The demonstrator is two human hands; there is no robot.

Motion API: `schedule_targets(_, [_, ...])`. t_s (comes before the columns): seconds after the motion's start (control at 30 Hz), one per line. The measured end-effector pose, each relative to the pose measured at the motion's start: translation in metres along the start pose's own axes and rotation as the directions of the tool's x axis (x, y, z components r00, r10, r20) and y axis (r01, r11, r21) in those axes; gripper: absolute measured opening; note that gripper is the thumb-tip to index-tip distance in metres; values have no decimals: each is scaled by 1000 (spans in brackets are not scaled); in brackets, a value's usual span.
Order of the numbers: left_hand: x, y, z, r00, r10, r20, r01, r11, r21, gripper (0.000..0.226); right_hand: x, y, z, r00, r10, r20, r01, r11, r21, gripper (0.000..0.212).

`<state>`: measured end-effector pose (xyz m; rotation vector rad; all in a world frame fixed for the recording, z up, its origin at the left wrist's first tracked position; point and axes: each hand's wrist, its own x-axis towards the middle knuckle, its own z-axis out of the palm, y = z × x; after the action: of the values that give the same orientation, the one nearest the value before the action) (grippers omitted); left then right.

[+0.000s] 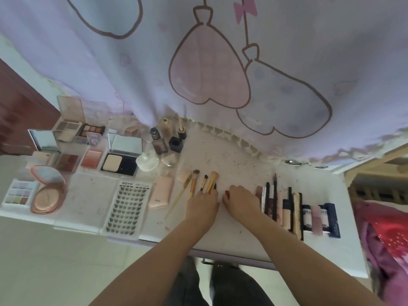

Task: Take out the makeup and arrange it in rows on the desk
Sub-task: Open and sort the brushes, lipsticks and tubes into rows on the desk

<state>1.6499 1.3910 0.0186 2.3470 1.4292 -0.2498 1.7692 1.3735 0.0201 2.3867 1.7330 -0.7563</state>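
Head view: we're mostly done. Palettes [88, 151] and lash tray [128, 208] are laid out on the desk [242, 164] left, tubes and pencils [293, 208] in a row right. Left hand [202, 206] rests on the brushes [205, 182]; grip unclear. Right hand [240, 199] curled, holding nothing we can see. Brush row left to straighten.

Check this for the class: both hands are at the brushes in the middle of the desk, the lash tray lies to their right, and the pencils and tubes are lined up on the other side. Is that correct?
One detail is wrong. The head view shows the lash tray to the left of the hands, not the right. The left hand and right hand are at the brushes mid-desk, and the pencils and tubes are lined up on the right.
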Motion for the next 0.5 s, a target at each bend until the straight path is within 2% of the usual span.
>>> schedule_targets(0.1, [0, 3, -5, 997, 61, -41, -61, 998, -1, 20, 0, 11, -17, 1000, -4, -10, 4, 999, 35, 32])
schedule_targets(0.2, [-1, 26, -11, 979, 175, -106, -178, 984, -22, 22, 6, 40, -47, 997, 43, -56, -37, 994, 105, 21])
schedule_targets(0.27, [-1, 51, -7, 972, 218, -90, -223, 973, -58, 24, 11, 61, -64, 995, 84, -46, -79, 991, 104, 15])
schedule_targets(0.37, [2, 84, 5, 979, 202, -5, -202, 979, -38, 20, 17, 80, -70, 996, 83, 19, -84, 994, 66, 16])
schedule_targets(0.5, [11, 99, 13, 995, 82, 63, -82, 997, -1, 22, 18, 85, -64, 999, 32, 29, -35, 995, 94, 20])
